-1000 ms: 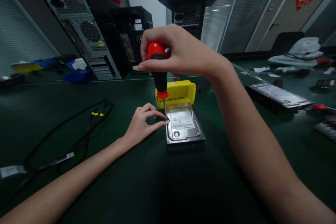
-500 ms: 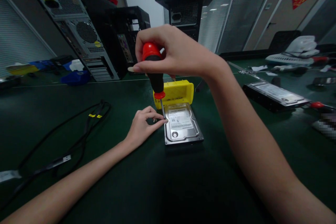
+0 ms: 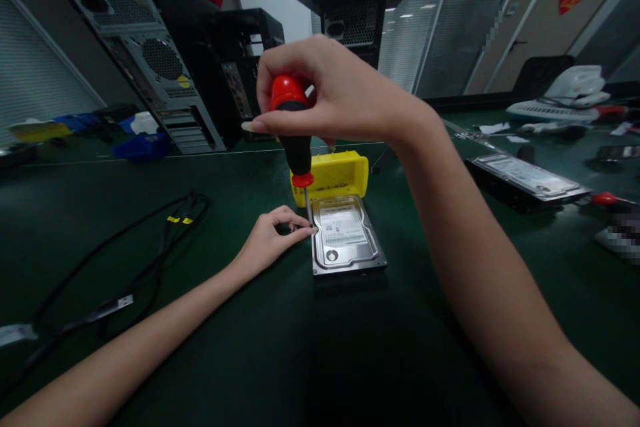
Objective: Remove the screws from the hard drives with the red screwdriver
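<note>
Red-and-black screwdriver [image 3: 299,157] in right hand [image 3: 340,90], fingers curled round handle, shaft angled down to left edge of silver hard drive [image 3: 345,233]. Left hand [image 3: 267,237]: thumb and index nearly pinched beside shaft's lower end; whether anything sits between them, unclear. Driver work at drive's edge seems in hand; calls for steady shaft. Hard drive flat on dark green counter [image 3: 400,360], near yellow bin [image 3: 350,177]. Behind: computer cases [image 3: 185,33], glass partition [image 3: 440,27], door [image 3: 537,30].
</note>
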Demonstrator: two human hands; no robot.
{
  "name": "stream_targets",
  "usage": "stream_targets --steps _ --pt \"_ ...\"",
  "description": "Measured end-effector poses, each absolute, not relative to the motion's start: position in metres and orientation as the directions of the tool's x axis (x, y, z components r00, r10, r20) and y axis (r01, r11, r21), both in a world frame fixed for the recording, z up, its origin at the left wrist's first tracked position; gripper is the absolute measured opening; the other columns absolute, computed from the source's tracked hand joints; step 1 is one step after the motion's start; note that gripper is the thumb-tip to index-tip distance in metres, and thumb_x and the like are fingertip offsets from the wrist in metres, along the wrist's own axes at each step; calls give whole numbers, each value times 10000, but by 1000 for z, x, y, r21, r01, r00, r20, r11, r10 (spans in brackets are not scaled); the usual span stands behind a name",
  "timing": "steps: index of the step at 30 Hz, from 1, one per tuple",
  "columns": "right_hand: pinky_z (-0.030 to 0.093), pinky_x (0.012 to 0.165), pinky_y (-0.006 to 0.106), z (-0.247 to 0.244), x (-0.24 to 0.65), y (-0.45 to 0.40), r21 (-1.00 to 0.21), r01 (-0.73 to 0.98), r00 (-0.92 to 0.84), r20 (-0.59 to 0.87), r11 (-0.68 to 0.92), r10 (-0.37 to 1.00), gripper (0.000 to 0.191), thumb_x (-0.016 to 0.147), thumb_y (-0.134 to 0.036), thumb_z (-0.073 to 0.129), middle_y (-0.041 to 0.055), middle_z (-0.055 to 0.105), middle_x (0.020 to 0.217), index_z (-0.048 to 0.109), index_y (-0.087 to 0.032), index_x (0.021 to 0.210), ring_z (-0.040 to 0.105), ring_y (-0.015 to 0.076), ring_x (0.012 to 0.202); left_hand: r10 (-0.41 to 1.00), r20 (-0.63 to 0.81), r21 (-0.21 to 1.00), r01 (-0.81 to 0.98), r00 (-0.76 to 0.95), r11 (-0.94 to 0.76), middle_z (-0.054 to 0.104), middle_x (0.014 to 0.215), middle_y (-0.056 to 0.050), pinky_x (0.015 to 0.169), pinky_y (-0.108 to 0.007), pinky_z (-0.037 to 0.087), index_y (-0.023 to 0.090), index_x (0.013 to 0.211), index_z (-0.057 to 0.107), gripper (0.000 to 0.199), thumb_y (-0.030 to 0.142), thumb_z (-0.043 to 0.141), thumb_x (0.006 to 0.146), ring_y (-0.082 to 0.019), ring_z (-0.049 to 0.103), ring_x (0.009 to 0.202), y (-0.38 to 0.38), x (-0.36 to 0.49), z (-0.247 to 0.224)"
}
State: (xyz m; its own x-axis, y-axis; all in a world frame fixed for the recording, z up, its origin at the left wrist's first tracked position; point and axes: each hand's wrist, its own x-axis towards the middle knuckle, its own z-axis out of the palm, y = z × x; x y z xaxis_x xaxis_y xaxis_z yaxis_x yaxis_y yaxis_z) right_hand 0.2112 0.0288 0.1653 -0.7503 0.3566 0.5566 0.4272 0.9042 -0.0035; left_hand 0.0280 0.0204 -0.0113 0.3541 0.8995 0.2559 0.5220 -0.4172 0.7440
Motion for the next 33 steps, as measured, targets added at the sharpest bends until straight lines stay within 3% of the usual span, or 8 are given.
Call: stream_targets --steps 16,23,33 --pt "486 741 189 166 213 30 -36 421 -749 550 906 370 375 852 -434 506 -6 635 1003 625 -112 1003 557 87 852 904 190 791 486 382 -372 656 881 -49 734 -328 469 203 849 751 213 394 701 770 -193 592 826 23 24 -12" --pt "470 711 191 166 212 29 27 443 -754 551 896 356 595 909 -527 233 -6 659 944 649 -113 1004 570 112 892 889 185 781 487 418 -391 646 854 -38 740 -323 460 203 886 752 214 377 698 773 -182 580 802 26 20 -13" --pt "479 739 209 166 212 29 12 424 -749 567 905 343 690 877 -612 179 1 663 948 652 -119 975 591 109 897 872 130 769 507 472 -389 620 870 -26 729 -322 461 243 995 735 268 406 677 791 -189 589 825 28 14 -10"
